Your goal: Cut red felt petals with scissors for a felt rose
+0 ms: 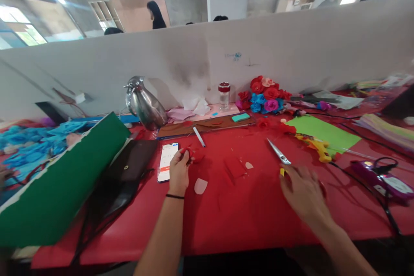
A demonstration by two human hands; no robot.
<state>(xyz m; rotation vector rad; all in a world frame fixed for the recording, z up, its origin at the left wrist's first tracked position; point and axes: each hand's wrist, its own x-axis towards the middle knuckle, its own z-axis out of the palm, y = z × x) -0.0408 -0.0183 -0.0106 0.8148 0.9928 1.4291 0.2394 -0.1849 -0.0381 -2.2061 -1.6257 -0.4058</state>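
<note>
My left hand (179, 172) grips a small red paper flower piece (194, 154) just above the red table cover (252, 211). Beside that hand lies a white phone (167, 161). My right hand (302, 189) rests with fingers spread over the yellow handles of a pair of scissors (278, 153), whose blades point away to the upper left. Whether the fingers grip the handles is unclear. Between my hands lie a pale petal cutout (200, 186) and red paper scraps (235, 167).
A green sheet roll (61, 185) and a dark pouch (127, 172) lie at left. A steel kettle (145, 104), a glass (224, 94) and paper flowers (265, 94) stand by the grey partition. A yellow glue gun (315, 144), green paper (323, 133) and a purple device (381, 179) sit right.
</note>
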